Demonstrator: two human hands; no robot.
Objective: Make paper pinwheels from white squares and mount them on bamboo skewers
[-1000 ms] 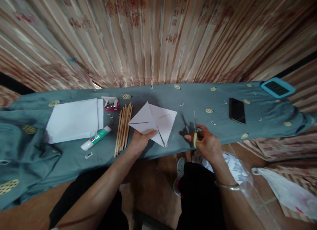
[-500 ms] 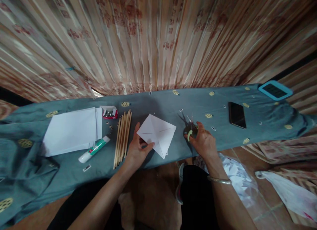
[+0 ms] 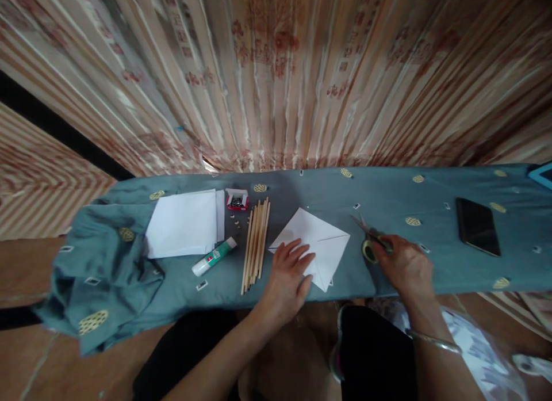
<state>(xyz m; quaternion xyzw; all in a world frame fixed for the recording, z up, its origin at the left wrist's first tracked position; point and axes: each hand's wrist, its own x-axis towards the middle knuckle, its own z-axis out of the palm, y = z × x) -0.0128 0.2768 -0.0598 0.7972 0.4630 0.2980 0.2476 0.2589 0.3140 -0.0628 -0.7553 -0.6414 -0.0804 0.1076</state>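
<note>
Left hand (image 3: 287,280) over the near-left part of a white paper square (image 3: 325,251); its fingers (image 3: 294,252) spread apart, palm down, not pinching anything; probably laid that way to keep the sheet flat and stop it sliding; paper sits on the cloth-covered counter (image 3: 319,191), between both hands, turned so one corner points toward the person; dark lines run in from its edges, creases or slits, cannot tell which.

Right hand (image 3: 405,266) at the scissors (image 3: 371,234), just right of the paper; its fingers are bent at one handle loop, but cannot tell if clamped on it or only touching; blades slightly apart, pointing away from the person and leftward; that angle likely keeps handles on the hand's side and tips off the paper.

Supplies sit left of the paper, seemingly to leave working room: wooden sticks (image 3: 256,248) side by side, roughly lengthwise, so likely easy to pick singly; glue stick (image 3: 213,257) lying slanted, near the stack of white sheets (image 3: 183,222); small red box (image 3: 237,199) open at top, presumably for reaching its metallic contents; phone (image 3: 478,225) well apart at right, out of the hands' way.
</note>
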